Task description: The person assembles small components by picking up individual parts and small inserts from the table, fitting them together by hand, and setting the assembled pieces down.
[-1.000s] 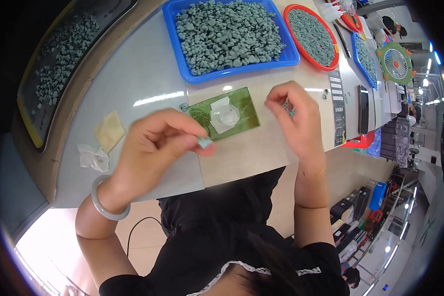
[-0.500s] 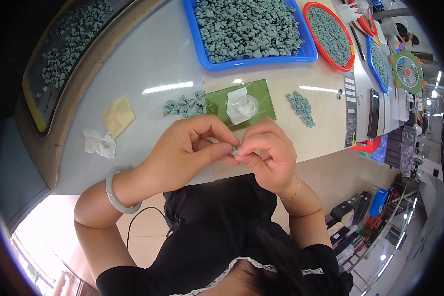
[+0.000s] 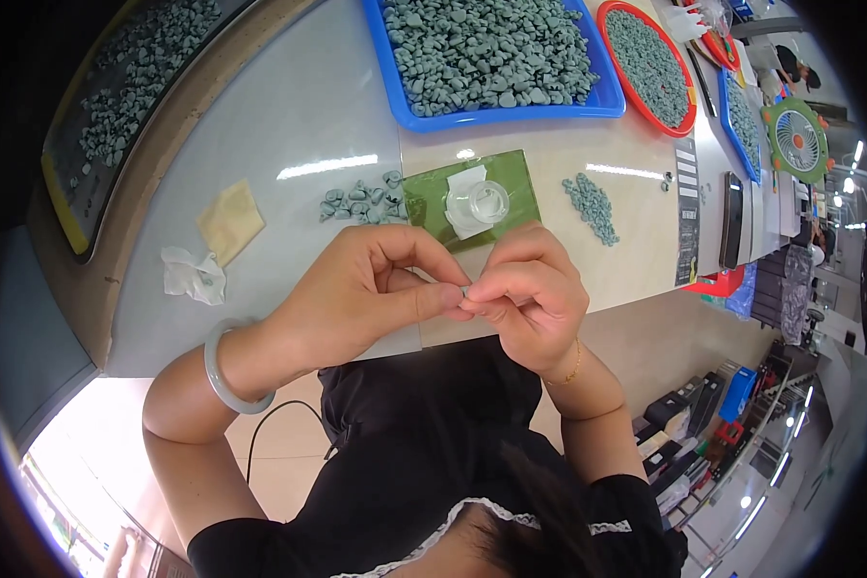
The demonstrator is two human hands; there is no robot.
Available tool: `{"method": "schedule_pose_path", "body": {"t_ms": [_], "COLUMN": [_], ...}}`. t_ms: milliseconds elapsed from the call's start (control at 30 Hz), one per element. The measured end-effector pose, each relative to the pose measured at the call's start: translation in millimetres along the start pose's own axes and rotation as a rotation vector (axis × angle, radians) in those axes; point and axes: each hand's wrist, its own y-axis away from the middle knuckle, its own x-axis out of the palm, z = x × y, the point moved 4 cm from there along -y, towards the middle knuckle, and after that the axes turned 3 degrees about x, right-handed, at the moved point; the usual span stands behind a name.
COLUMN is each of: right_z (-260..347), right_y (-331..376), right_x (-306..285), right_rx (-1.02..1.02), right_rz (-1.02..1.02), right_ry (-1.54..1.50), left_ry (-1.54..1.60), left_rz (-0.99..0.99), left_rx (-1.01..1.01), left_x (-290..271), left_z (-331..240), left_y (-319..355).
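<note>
My left hand (image 3: 366, 294) and my right hand (image 3: 535, 299) meet at the fingertips above the table's front edge. Both are closed in a pinch around a tiny grey-green stone (image 3: 465, 291), mostly covered by the fingers. Just beyond them lies a green mat (image 3: 429, 204), bearing a piece of white paper (image 3: 460, 223) and a small round clear container (image 3: 489, 202). Left of the mat is a loose group of grey-green stones (image 3: 358, 204). A pile of smaller stones (image 3: 591, 209) lies to its right.
A blue tray (image 3: 511, 118) heaped with stones stands at the back, beside a red round tray (image 3: 682, 127) of smaller ones. On the left are a yellow cloth (image 3: 231, 223), a crumpled tissue (image 3: 195, 276) and a dark tray (image 3: 75, 226). A phone (image 3: 731, 222) and green fan (image 3: 797, 141) are at right.
The right hand has tilted slightly and shifted a little to the right, its fingertips still meeting the left hand's. The stone shows less between the fingers. Things on the table have stayed put.
</note>
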Motion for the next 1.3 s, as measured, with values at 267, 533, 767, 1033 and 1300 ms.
{"method": "schedule_pose_path", "body": {"t_ms": [267, 533, 767, 1033, 1300], "right_z": [1.3, 13.7, 11.2, 7.0, 8.2], "right_y": [0.9, 2.1, -14.6, -33.8, -38.4], "right_x": [-2.1, 1.8, -16.6, -19.8, -14.7], "right_rx": [0.032, -0.26, -0.196, -0.288, -0.285], "right_rz": [0.025, 0.028, 0.016, 0.122, 0.185], "right_ry": [0.113, 0.423, 0.511, 0.801, 0.812], "left_ry": [-0.039, -0.027, -0.013, 0.053, 0.205], "left_rz": [-0.02, -0.036, -0.057, -0.126, -0.155], "left_rx": [-0.011, 0.049, 0.034, 0.101, 0.203], "left_x": [-2.8, -3.5, -6.5, -14.0, -15.6], "left_z": [-0.8, 4.4, -0.6, -0.3, -5.8], "left_y": [2.6, 4.1, 3.1, 4.2, 6.3]}}
